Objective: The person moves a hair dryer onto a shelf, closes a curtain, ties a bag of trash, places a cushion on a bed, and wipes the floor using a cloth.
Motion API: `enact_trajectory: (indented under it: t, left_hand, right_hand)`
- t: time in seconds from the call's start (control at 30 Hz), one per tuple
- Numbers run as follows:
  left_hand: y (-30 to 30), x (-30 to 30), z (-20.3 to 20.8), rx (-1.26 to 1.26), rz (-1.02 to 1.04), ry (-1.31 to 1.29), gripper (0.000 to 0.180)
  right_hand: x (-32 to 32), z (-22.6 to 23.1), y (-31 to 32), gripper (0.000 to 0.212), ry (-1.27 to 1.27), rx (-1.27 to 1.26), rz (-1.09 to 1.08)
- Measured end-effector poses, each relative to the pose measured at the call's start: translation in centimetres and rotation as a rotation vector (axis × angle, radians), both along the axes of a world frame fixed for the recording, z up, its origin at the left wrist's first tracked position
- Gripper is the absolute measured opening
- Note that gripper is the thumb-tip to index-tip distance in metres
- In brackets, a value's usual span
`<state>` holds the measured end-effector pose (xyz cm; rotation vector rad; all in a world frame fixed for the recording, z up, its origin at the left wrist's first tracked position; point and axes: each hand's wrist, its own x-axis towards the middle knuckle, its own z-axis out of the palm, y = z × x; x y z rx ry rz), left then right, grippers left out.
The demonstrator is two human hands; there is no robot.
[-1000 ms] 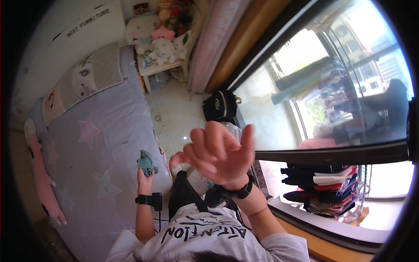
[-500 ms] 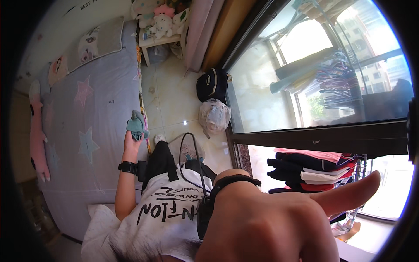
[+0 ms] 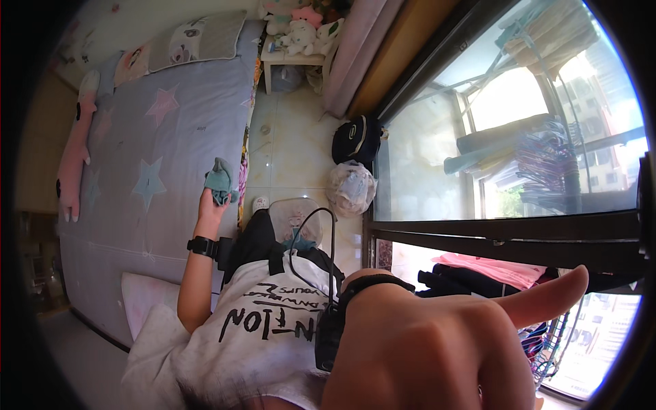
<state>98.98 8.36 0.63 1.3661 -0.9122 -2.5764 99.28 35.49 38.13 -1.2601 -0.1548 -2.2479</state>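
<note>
We noted L hand (image 3: 211,207) clamped on cloth (image 3: 219,181) over bed (image 3: 188,219), not yet put down; R hand (image 3: 437,342) w/ thumb out, grip unclear.

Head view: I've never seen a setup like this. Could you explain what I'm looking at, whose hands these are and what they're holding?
There is no robot here. A person wears a wide fisheye camera on the head, looking down, so edges bend and the corners go dark. Both hands are the wearer's own. The left hand holds a crumpled teal cloth. The right hand looks huge because it is close to the lens; its fingertips are hidden, so I can't tell whether it holds anything. On the grey bed at left lie a patterned pillow and a long pink plush toy. A black bag and a whitish plastic bag sit on the floor.
</note>
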Motion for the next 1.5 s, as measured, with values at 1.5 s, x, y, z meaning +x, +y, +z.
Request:
enact_trajectory:
  t: [1.5]
  left_hand:
    - [-12.5, 0.8, -2.0, 0.005, 0.398, 0.080, 0.027]
  right_hand:
    - [-12.5, -50.0, 5.8, 0.031, 0.165, 2.211, 0.164]
